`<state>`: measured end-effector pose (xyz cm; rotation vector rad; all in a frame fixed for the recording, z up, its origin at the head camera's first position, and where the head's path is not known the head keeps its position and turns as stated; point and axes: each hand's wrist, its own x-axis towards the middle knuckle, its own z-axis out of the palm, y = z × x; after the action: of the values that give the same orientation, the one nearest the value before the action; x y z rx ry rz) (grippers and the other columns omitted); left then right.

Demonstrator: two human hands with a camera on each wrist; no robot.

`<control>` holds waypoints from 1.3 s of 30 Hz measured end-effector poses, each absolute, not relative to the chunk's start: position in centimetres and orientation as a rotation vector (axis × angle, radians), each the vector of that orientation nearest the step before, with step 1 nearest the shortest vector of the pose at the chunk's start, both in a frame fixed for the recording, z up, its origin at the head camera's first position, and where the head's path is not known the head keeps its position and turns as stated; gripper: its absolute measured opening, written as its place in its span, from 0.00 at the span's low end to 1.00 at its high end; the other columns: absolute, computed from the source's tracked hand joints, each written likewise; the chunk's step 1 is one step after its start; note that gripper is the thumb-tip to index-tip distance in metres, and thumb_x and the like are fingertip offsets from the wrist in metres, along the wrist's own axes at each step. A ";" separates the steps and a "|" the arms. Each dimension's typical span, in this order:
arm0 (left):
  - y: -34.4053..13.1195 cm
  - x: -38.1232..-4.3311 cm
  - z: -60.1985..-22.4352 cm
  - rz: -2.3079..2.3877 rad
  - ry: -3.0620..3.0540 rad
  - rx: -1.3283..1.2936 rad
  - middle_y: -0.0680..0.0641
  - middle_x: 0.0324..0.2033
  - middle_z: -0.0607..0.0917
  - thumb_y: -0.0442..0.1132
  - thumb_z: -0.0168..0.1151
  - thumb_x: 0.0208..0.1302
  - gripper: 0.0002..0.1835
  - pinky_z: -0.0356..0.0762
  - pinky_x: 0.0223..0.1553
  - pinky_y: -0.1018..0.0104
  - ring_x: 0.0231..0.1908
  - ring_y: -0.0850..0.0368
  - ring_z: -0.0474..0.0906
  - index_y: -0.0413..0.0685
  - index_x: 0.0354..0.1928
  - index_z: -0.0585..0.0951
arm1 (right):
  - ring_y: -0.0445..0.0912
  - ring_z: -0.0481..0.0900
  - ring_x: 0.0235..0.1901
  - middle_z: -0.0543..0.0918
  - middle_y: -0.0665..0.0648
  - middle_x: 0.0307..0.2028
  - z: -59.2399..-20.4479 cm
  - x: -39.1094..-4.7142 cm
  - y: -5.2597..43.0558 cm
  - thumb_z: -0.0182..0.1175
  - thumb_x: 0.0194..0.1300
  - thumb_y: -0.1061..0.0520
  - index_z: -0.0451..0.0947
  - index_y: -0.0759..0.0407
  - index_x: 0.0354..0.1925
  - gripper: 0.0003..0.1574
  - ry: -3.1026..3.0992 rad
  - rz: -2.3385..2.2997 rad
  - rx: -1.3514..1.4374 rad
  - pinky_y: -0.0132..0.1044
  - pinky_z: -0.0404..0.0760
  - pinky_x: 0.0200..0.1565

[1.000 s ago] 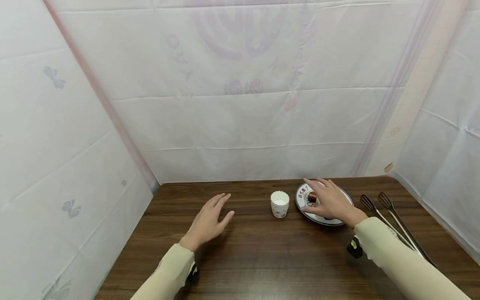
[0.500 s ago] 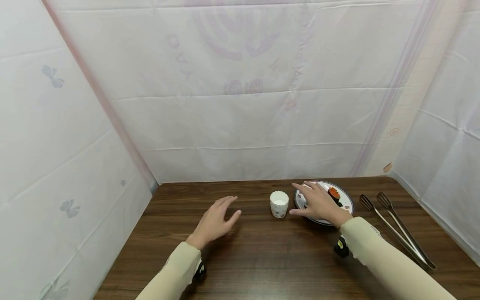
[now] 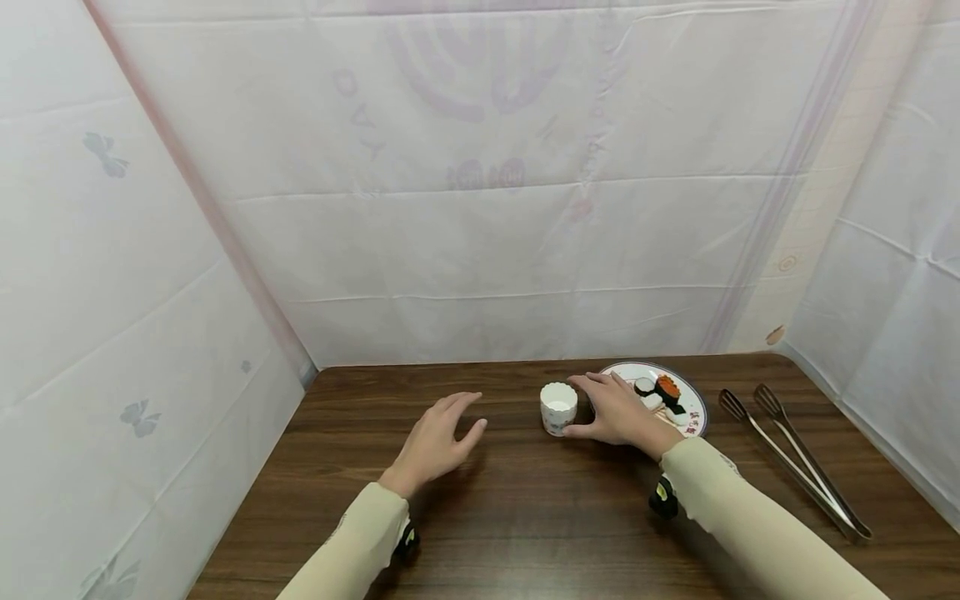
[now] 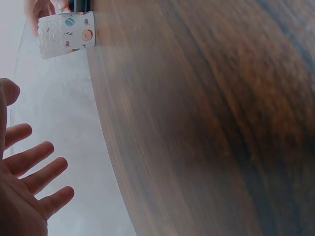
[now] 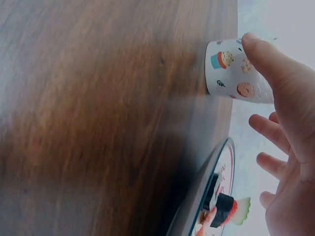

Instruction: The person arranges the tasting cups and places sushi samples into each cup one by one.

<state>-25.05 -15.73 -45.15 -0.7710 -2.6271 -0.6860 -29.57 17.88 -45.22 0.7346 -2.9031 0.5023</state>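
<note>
A white paper baking cup [image 3: 558, 410] with a scalloped rim and printed cupcakes stands upright on the wooden table. Beside its right side is my right hand [image 3: 618, 414], thumb and fingers spread apart around that side; whether they touch the cup I cannot tell. In the right wrist view the thumb [image 5: 268, 61] overlaps the cup [image 5: 231, 71]. My left hand [image 3: 433, 442] hovers over the table left of the cup, fingers extended, holding nothing. Partly behind the right hand lies a round plate [image 3: 697, 402] bearing several sushi pieces [image 3: 667, 387].
Metal tongs [image 3: 802, 475] lie on the right of the table [image 3: 510, 517]. A white patterned sheet [image 3: 450, 275] hangs behind the table's back edge, with more sheeting at both sides.
My right hand has moved left from over the plate to the cup's side, uncovering the sushi. The left hand has shifted slightly right. Cup, plate and tongs stay put.
</note>
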 end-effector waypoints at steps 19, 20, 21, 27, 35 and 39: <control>-14.7 -25.2 -45.1 -0.642 -2.580 -0.811 0.40 0.64 0.78 0.46 0.59 0.76 0.23 0.80 0.54 0.46 0.60 0.43 0.79 0.47 0.68 0.77 | 0.61 0.77 0.60 0.85 0.58 0.51 -46.4 -30.3 15.8 0.76 0.55 0.34 0.74 0.58 0.62 0.47 -2.855 0.612 0.708 0.65 0.58 0.70; -14.5 -25.2 -45.0 -0.636 -2.571 -0.819 0.40 0.64 0.79 0.46 0.60 0.76 0.22 0.81 0.54 0.47 0.60 0.43 0.79 0.47 0.67 0.78 | 0.61 0.78 0.59 0.85 0.58 0.49 -46.4 -30.3 15.7 0.76 0.55 0.34 0.74 0.58 0.61 0.46 -2.852 0.615 0.707 0.65 0.58 0.70; -14.3 -25.3 -44.9 -0.633 -2.565 -0.829 0.41 0.63 0.79 0.45 0.60 0.76 0.22 0.81 0.53 0.47 0.60 0.44 0.79 0.47 0.67 0.78 | 0.60 0.78 0.58 0.85 0.57 0.49 -46.4 -30.3 15.7 0.76 0.55 0.35 0.74 0.58 0.60 0.45 -2.848 0.617 0.708 0.65 0.58 0.70; -12.4 -25.6 -44.4 -0.589 -2.520 -0.900 0.43 0.60 0.82 0.43 0.63 0.74 0.20 0.81 0.53 0.50 0.58 0.47 0.81 0.46 0.64 0.80 | 0.59 0.80 0.56 0.86 0.57 0.47 -46.6 -30.2 15.7 0.76 0.56 0.36 0.75 0.59 0.58 0.43 -2.844 0.615 0.694 0.64 0.59 0.70; -9.6 -26.4 -43.7 -0.498 -2.480 -1.021 0.44 0.56 0.85 0.42 0.64 0.74 0.18 0.82 0.53 0.54 0.55 0.48 0.83 0.44 0.60 0.82 | 0.59 0.80 0.56 0.86 0.57 0.48 -46.5 -30.2 15.8 0.76 0.57 0.38 0.75 0.59 0.59 0.42 -2.850 0.606 0.693 0.66 0.59 0.70; -8.4 -26.5 -43.5 -0.439 -2.478 -1.062 0.45 0.56 0.85 0.41 0.65 0.73 0.17 0.82 0.52 0.55 0.53 0.49 0.84 0.43 0.59 0.82 | 0.59 0.81 0.55 0.86 0.57 0.47 -46.6 -30.2 15.7 0.76 0.57 0.37 0.75 0.59 0.58 0.41 -2.841 0.590 0.718 0.67 0.59 0.69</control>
<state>-26.53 -8.36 -43.46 -1.0621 -2.4783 -0.4389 -30.18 15.70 -46.59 0.7177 -2.8409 0.5904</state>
